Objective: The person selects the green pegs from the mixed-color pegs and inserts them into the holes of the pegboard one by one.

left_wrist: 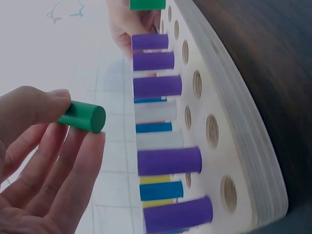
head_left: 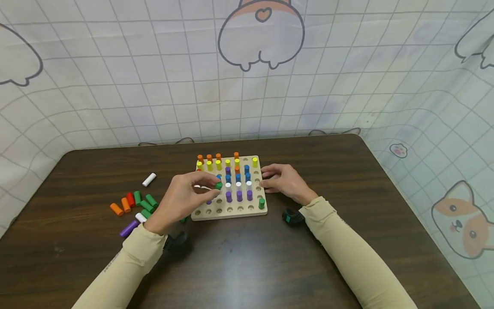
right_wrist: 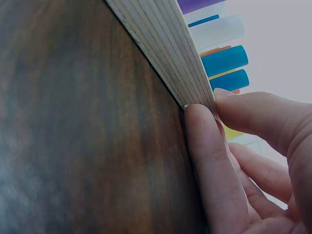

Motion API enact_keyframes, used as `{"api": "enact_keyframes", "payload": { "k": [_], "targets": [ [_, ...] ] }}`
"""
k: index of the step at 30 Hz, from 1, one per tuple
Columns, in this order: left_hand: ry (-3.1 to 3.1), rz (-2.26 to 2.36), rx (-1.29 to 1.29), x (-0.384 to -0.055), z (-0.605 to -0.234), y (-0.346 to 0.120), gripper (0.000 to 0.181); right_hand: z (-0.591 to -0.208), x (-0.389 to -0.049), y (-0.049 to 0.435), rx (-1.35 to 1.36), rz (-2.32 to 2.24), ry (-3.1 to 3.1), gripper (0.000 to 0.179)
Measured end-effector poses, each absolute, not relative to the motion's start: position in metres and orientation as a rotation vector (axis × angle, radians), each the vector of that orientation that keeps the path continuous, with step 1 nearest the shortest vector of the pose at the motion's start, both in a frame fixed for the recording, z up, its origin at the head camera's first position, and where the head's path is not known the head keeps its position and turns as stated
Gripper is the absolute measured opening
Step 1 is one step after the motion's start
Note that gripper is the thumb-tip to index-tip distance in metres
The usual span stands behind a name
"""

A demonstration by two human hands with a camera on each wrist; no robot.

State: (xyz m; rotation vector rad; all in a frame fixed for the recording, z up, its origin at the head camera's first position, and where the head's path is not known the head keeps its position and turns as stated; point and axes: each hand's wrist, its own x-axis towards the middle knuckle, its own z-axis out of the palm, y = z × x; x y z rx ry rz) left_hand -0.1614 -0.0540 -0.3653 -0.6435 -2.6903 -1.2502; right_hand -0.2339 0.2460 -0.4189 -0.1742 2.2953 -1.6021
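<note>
Over the left part of the wooden pegboard [head_left: 224,215], my left hand [head_left: 187,193] pinches a green peg [left_wrist: 83,117] between thumb and fingertips. The peg is clear of the board in the left wrist view. My right hand [head_left: 285,182] holds the board's right edge, thumb on its top face and index finger [right_wrist: 204,131] against its side. Upright in the board stand purple pegs [head_left: 239,196], white pegs [head_left: 238,186], blue pegs [head_left: 237,177], yellow pegs [head_left: 218,165] and orange pegs [head_left: 209,157]. One green peg [head_left: 261,203] fills a hole near the front right corner. My left hand hides some holes.
Left of the board, loose pegs lie on the dark table [head_left: 239,266]: orange pegs [head_left: 116,209], a red peg [head_left: 131,199], green pegs [head_left: 151,200], a white peg [head_left: 140,217] and a purple peg [head_left: 129,228]. Another white peg [head_left: 149,179] lies apart, farther back. A patterned cloth [head_left: 173,86] hangs behind.
</note>
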Motion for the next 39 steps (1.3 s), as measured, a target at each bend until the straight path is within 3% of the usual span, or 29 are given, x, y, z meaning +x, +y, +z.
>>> {"api": "enact_keyframes", "payload": {
  "k": [39],
  "targets": [
    [-2.723, -1.496, -0.814, -0.160, -0.389, -0.007, 0.023, -0.420, -0.233, 0.247, -0.197, -1.597, 2.317, 0.050]
  ]
}}
